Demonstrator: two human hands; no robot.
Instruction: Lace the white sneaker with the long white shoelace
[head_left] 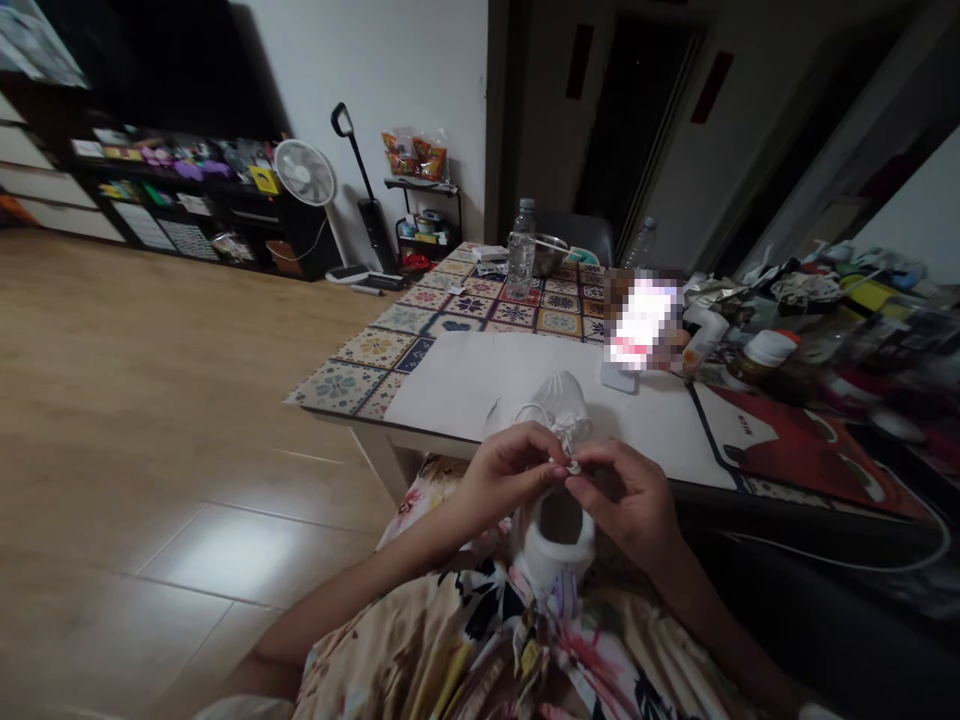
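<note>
A white shoe (557, 560) rests in my lap, its opening towards me and its front end (559, 400) pointing at the table. Over the shoe's upper, my left hand (517, 462) pinches a white shoelace (573, 467) between thumb and fingers. Close beside it, my right hand (628, 492) also has its fingertips closed on the lace. The fingertips of both hands nearly meet. A loop of lace (532, 408) stands out to the left of the shoe's front. Just how the lace runs between the fingers is too small to make out.
Ahead is a table with a patterned cloth (375, 347) and a white sheet (465, 375). A lit, blurred phone (643, 320) stands on it. Bottles (521, 245), a metal bowl (551, 258), a red laptop-like case (802, 450) and clutter lie around. A white cable (885, 568) hangs at right.
</note>
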